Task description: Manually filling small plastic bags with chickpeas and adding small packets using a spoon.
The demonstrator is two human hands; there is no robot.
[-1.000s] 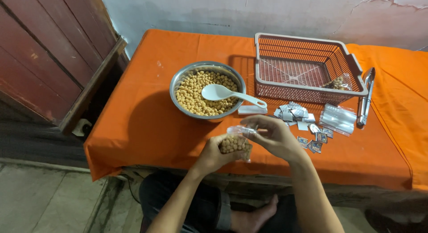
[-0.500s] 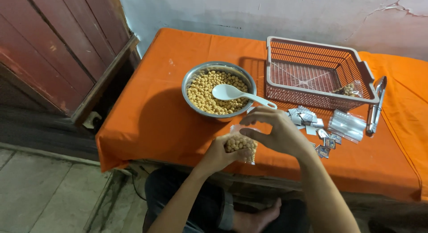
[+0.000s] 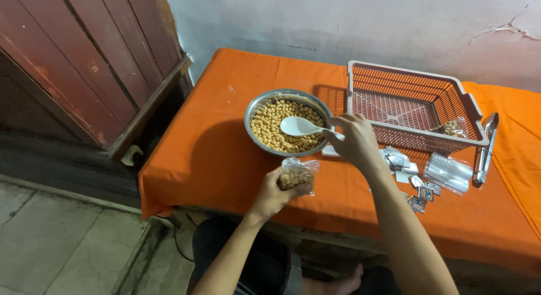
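I am gripping one small clear plastic bag (image 3: 297, 176) in my left hand (image 3: 274, 194), nearest to me, just over the front edge of the tabletop (image 3: 214, 154). My fingers are wrapping around its lower half, and the bag is bulging with pale round beans while its crinkled top is standing open. My forearm is rising from my lap toward it. My right hand (image 3: 356, 141) is reaching further forward, palm down, fingers closing on the handle of one white plastic spoon (image 3: 301, 126). The spoon's smooth bowl is lying on the beans in one round, shiny metal bowl (image 3: 288, 122), which is sitting on the orange cloth covering the tabletop. To the right of that hand, several small foil sachets (image 3: 420, 190) are lying scattered; I am counting perhaps six, though they are too small to be sure. Beside them one stack of flat clear bags (image 3: 448, 171) is resting, and one pair of metal tongs (image 3: 486, 148) is lying along the edge. Farthest away, one pinkish plastic mesh basket (image 3: 414, 103) is holding one filled bag (image 3: 451, 127) in its corner.
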